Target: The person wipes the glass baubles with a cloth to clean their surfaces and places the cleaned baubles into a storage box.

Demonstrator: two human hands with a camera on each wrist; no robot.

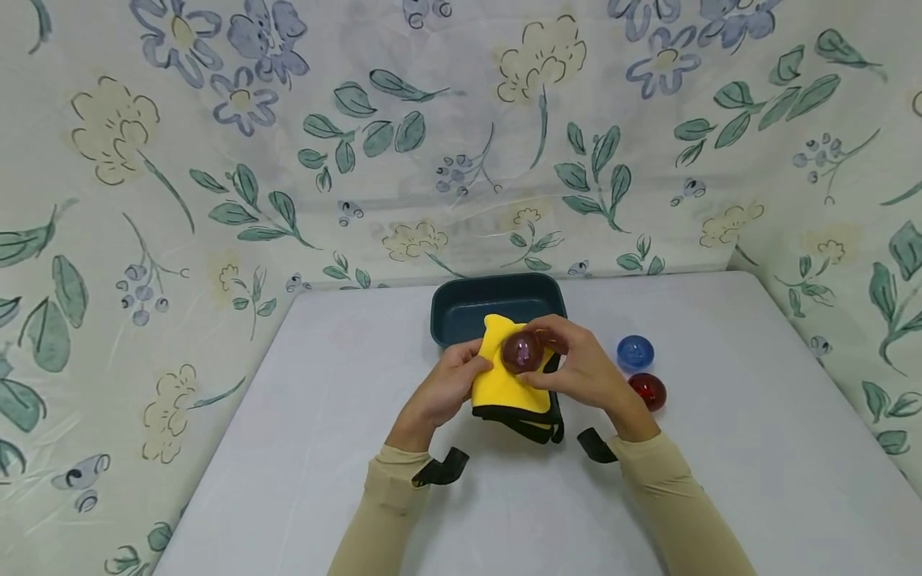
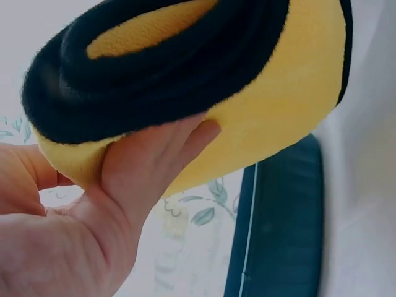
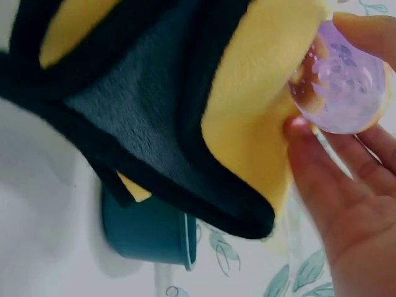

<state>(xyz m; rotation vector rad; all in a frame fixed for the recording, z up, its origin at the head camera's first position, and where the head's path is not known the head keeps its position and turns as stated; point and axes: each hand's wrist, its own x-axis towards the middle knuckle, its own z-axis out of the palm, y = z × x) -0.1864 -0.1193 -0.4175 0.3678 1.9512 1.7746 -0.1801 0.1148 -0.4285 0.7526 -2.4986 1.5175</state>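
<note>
Furthest left on the white worktop is the left hand, its fingers curled round the left edge of a folded yellow cloth with black trim. The left wrist view shows the thumb pressed against the yellow fleece just under the thick black border, so this hand is clamped on the cloth. A loose black strap end lies by the left sleeve.

The cloth is held up between both hands, above the worktop and just in front of a dark teal tray that sits at the back centre, near the flowered backdrop. The cloth's lower black-edged folds hang down towards the worktop.

Against the cloth's upper right part is a clear purple ball. The right hand pinches it: in the right wrist view a fingertip sits on top of the ball and another finger touches it from below, with the ball pressed against the yellow fabric. So the right hand is closed on the ball, and the two hands are close together with the cloth between them.

A second black strap end lies beside the right sleeve. To the right of the right hand, a blue ball and a red ball rest on the worktop just beside each other, the blue one further back
</note>
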